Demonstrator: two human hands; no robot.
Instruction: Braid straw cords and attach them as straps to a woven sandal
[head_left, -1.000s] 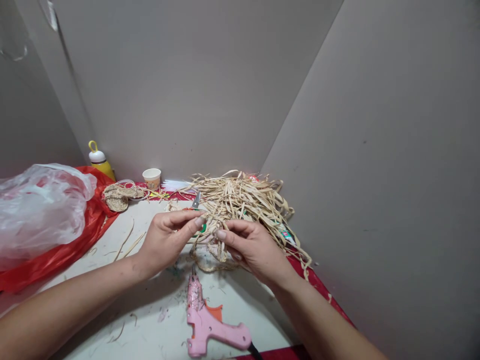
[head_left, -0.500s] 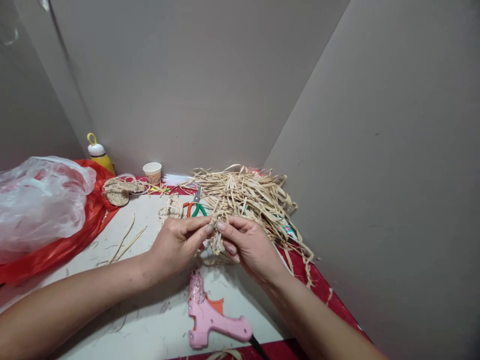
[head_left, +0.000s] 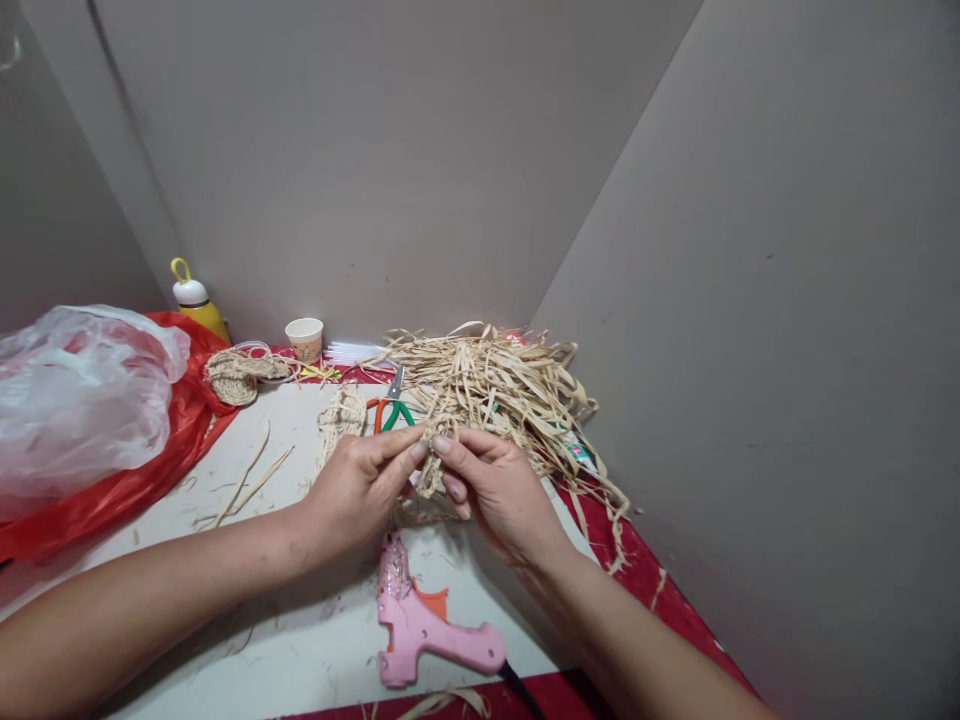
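Observation:
Between my fingertips is a small braided straw piece [head_left: 430,478], its lower end hanging down. My left hand [head_left: 367,480] pinches it from the left, thumb and index finger together. From the other side my right hand [head_left: 495,490] grips it, thumb on top and the other fingers curled beneath. A pink glue gun [head_left: 420,625] lies on the white board just below my hands. Behind them are scissors [head_left: 391,405] with orange and green handles, and a woven straw piece [head_left: 341,415] lies to their left. Part of the held piece is hidden by my fingers.
A heap of loose straw strips [head_left: 487,380] spreads at the back right. White glue sticks [head_left: 352,354], a paper cup [head_left: 304,340] and a yellow bottle [head_left: 199,305] stand or lie along the back. Plastic bags [head_left: 90,400] and another woven piece [head_left: 234,377] are on the left.
Both hands keep hold of the straw piece in nearly the same place. Its hanging end has shifted slightly, and the view has tilted a little.

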